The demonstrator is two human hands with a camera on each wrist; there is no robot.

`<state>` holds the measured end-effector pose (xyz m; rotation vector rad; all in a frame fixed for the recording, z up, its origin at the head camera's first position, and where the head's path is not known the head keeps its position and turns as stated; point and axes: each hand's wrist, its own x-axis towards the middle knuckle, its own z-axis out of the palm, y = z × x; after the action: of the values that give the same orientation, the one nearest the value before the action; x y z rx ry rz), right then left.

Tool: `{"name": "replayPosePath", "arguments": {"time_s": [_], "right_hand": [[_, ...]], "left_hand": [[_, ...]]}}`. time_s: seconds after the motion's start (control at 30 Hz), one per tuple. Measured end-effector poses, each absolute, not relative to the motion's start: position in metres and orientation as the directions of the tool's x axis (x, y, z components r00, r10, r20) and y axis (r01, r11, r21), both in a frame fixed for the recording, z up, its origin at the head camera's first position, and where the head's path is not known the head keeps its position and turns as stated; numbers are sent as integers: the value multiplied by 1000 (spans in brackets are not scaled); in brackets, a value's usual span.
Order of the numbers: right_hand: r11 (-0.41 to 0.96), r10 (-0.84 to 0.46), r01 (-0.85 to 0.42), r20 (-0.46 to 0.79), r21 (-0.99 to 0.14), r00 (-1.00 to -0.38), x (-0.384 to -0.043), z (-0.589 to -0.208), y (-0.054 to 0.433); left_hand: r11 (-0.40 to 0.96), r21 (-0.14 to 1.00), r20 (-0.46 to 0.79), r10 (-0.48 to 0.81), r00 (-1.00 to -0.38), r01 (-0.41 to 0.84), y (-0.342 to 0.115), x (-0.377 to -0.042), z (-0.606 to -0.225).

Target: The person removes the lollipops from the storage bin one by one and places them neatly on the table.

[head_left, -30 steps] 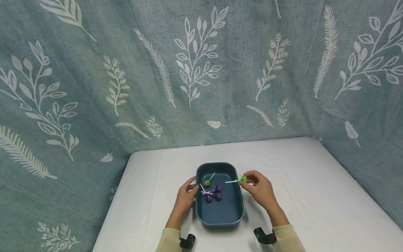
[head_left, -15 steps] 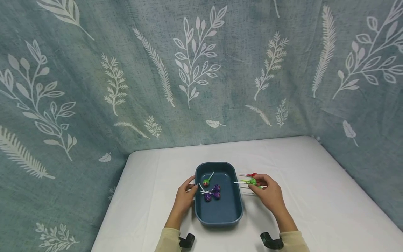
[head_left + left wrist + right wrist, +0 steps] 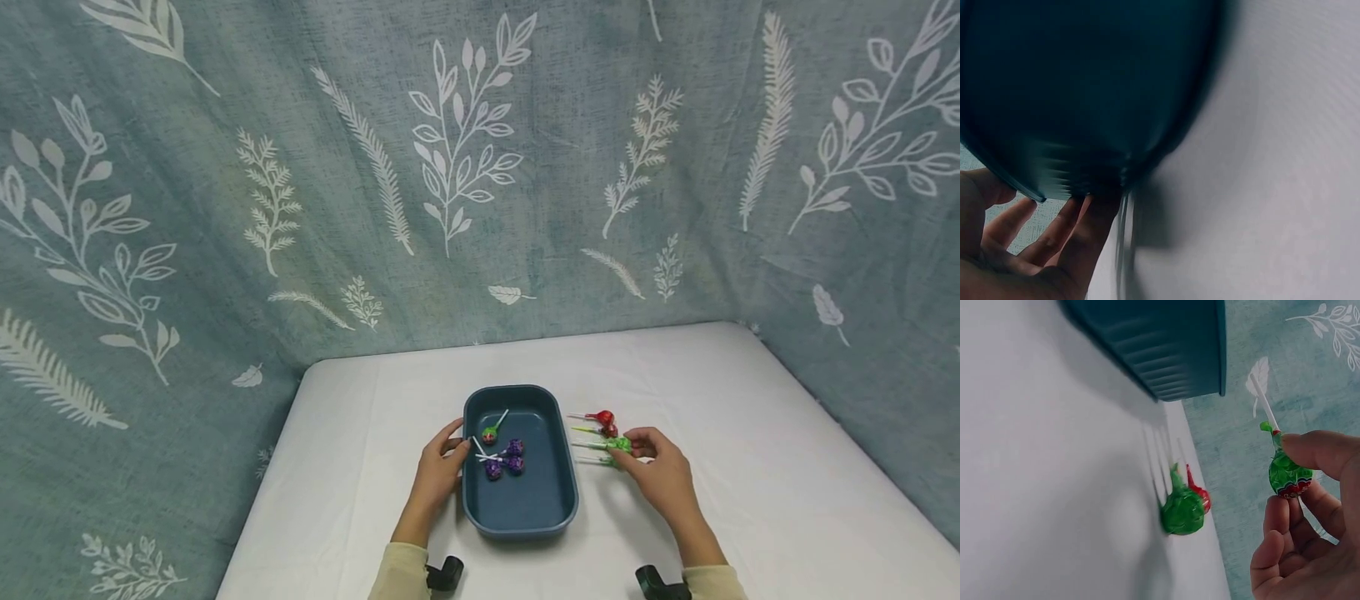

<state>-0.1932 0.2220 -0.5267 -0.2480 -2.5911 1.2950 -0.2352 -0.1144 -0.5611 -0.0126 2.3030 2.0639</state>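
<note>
My right hand point(image 3: 662, 471) pinches a green-wrapped lollipop point(image 3: 1289, 472) between thumb and fingers, its white stick pointing away from the palm. In the head view it overlaps the row of lollipops to the right of the dark blue bin point(image 3: 525, 504). My left hand point(image 3: 441, 467) holds the bin's left side, thumb at the rim and fingers against the ribbed outer wall. Inside the bin lie a green lollipop point(image 3: 490, 435) and three purple lollipops point(image 3: 515, 447) with crossing sticks.
On the white tablecloth point(image 3: 360, 467), right of the bin, lie a red lollipop point(image 3: 603, 417), a darker red one point(image 3: 609, 431) with a yellow stick, and another green lollipop point(image 3: 1183, 512). A leaf-patterned cloth point(image 3: 330, 200) hangs behind the table.
My right hand has drawn the green lollipop from over the bin's right rim out to the right and nearer me, uncovering the red lollipops. My left hand keeps its hold on the bin.
</note>
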Motion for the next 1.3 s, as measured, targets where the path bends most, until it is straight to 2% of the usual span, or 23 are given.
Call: {"name": "replayPosePath", "arguments": {"time_s": [0.57, 1.3], "right_hand": [[645, 220, 133, 16, -752, -975, -193, -561, 233], [701, 195, 136, 5, -700, -981, -193, -570, 232]], "left_hand": [[118, 993, -35, 29, -999, -31, -114, -236, -560], [114, 993, -32, 27, -999, -29, -114, -235, -561]]}}
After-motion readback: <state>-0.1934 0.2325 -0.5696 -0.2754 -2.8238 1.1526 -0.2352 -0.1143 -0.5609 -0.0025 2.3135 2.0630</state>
